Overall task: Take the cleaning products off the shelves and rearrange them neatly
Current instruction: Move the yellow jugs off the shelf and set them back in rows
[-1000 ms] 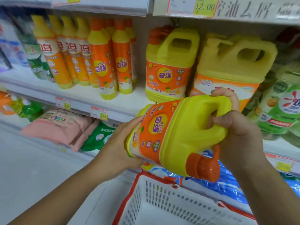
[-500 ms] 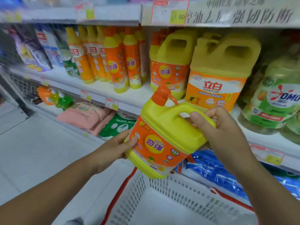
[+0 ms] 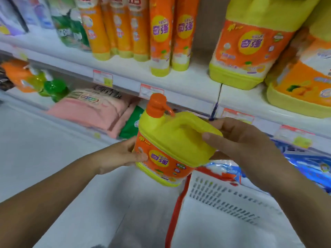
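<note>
A person holds a yellow jug (image 3: 172,140) of cleaning soap with both hands. The jug has an orange label and an orange cap (image 3: 156,104) on top. It is in the air, in front of the shelf (image 3: 188,86), and it leans a little. Its bottom is just above the corner of a white basket (image 3: 223,203) with a red rim.

The right hand (image 3: 247,145) grips the yellow handle, with the thumb on top and the fingers tucked under. The left hand (image 3: 121,154) holds the low side of the jug, with the thumb on the label.

On the shelf behind stand tall orange bottles (image 3: 159,36) in a row. Beside them, to the right, sits a big yellow jug (image 3: 250,51) of the same kind. Pink packs (image 3: 89,110) lie on the shelf below.
</note>
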The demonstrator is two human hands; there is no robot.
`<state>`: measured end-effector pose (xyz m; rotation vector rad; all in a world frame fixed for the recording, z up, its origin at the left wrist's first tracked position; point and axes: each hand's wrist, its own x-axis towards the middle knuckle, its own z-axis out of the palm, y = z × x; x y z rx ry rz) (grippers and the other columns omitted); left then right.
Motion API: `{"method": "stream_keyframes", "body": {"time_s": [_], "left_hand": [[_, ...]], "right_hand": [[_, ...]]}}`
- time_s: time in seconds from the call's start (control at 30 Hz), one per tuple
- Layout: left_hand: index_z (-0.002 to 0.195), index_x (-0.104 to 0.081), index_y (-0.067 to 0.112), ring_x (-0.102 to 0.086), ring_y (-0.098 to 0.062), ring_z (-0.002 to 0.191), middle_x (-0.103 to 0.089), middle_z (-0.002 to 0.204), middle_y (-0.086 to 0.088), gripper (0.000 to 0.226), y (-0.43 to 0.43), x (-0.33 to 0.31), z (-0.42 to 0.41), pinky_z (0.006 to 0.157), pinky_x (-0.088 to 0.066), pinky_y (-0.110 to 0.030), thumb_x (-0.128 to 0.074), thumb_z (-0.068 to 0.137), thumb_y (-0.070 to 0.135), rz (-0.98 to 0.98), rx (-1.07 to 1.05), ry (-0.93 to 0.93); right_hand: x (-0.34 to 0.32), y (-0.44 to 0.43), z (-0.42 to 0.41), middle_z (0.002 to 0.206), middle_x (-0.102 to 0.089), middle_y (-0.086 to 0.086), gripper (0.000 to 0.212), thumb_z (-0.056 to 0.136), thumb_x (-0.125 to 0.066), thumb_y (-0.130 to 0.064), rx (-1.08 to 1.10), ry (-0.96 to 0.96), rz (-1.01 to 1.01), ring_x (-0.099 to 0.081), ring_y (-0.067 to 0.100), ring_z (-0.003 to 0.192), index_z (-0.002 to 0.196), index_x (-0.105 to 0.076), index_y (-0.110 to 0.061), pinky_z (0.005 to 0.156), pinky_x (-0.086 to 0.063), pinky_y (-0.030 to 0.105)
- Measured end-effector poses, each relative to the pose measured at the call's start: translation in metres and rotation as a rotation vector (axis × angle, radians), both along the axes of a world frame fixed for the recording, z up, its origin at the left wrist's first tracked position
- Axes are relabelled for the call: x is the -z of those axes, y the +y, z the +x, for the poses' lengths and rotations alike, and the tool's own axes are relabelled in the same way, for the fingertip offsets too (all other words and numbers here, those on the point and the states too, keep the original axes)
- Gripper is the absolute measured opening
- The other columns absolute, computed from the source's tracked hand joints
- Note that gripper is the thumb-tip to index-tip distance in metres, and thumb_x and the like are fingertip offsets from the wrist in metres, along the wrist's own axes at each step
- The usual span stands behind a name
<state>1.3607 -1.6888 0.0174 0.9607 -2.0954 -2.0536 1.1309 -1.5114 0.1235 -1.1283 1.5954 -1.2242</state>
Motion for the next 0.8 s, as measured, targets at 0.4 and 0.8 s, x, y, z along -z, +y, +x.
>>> {"method": "stream_keyframes", "body": {"time_s": [0.4, 0.8], "left_hand": [[0.124, -0.06, 0.02, -0.068, -0.01, 0.102, -0.068, 0.118, 0.001, 0.061, -0.032, 0.163, 0.062, 0.083, -0.055, -0.023, -0.079, 0.073, -0.009, 0.12, -0.158, -0.004], [0.111, -0.066, 0.022, -0.067, 0.004, 0.092, -0.074, 0.096, 0.02, 0.052, -0.032, 0.234, 0.039, 0.075, -0.051, -0.014, -0.084, 0.069, -0.003, -0.007, -0.195, -0.042]], "right_hand": [[0.148, -0.068, 0.066, 0.105, -0.072, 0.006, 0.019, 0.087, -0.071, -0.016, -0.096, 0.033, 0.385, -0.067, 0.021, 0.103, 0.104, -0.064, -0.012, 0.098, -0.05, 0.047], [0.196, -0.083, 0.055, 0.118, -0.064, -0.001, 0.023, 0.094, -0.066, -0.024, -0.192, 0.354, 0.631, -0.06, 0.015, 0.109, 0.115, -0.057, -0.022, 0.093, -0.047, 0.031]]}}
